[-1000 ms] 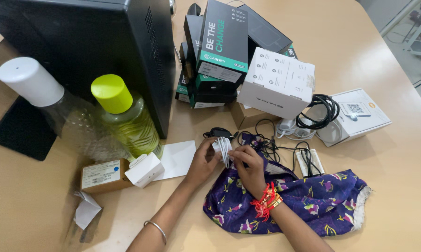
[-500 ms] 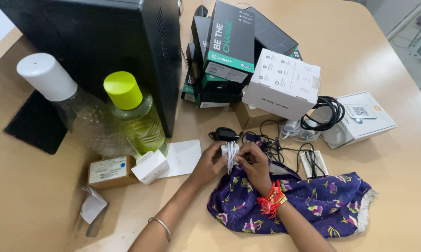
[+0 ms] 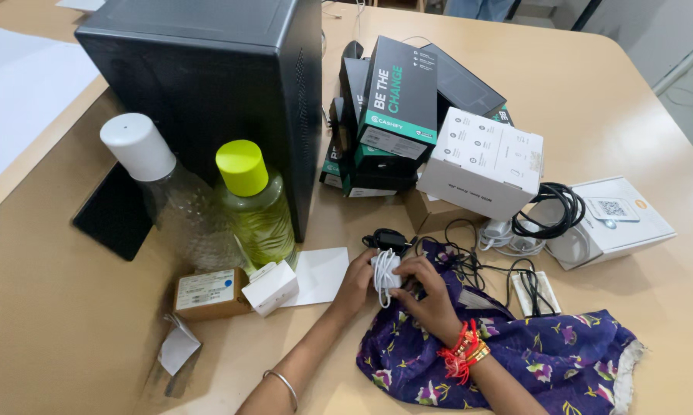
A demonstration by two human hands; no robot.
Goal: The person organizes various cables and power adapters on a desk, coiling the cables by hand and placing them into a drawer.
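Held between left hand [image 3: 359, 282] and right hand [image 3: 431, 296], fingers of both curled round it: a small bundle of white cable [image 3: 385, 273], at the near edge of the table [image 3: 631, 100], just above a purple flowered cloth [image 3: 515, 353]. Just left, a white card [image 3: 315, 275], a small white box [image 3: 269, 287] and a brown box [image 3: 208, 293]. Beyond, a black adapter [image 3: 387, 239] amid tangled black cables [image 3: 469, 257]. Farther back, two bottles [image 3: 208, 204], stacked black boxes [image 3: 392, 107], a white carton [image 3: 485, 161] and a black computer case [image 3: 216, 84].
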